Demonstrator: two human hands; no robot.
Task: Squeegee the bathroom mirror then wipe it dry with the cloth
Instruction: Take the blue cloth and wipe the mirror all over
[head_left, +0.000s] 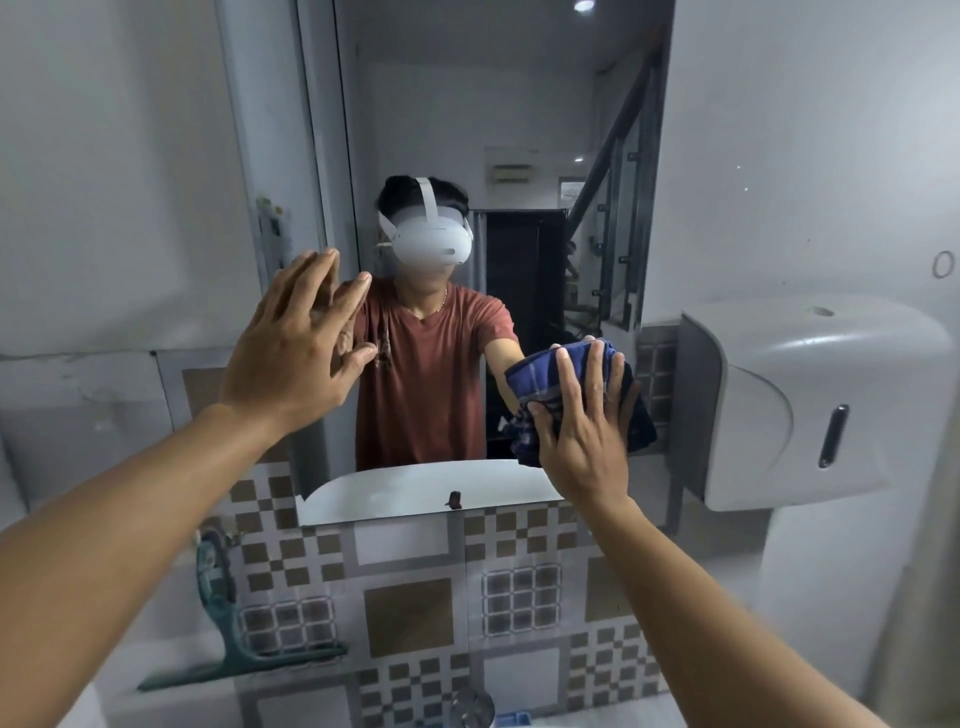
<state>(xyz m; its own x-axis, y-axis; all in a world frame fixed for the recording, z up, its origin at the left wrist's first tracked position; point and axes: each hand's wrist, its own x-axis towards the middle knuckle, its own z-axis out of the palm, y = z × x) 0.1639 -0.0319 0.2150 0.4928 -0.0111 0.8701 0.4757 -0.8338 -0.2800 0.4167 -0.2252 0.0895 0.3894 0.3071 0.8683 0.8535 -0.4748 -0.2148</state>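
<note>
The frameless mirror (519, 130) hangs on the wall straight ahead and reflects a person in a red shirt. My right hand (584, 421) presses a folded dark blue checked cloth (540, 376) flat against the mirror's lower right part, fingers straight and spread. My left hand (296, 353) is raised at the mirror's left edge with its fingers extended; the fingertips meet their reflection on the glass. A teal squeegee (228, 623) leans against the tiled wall at the lower left, apart from both hands.
A white wall-mounted dispenser (810, 400) juts out just right of the mirror. Patterned brown and grey tiles (410, 613) cover the wall below. A chrome tap top (470, 709) shows at the bottom edge.
</note>
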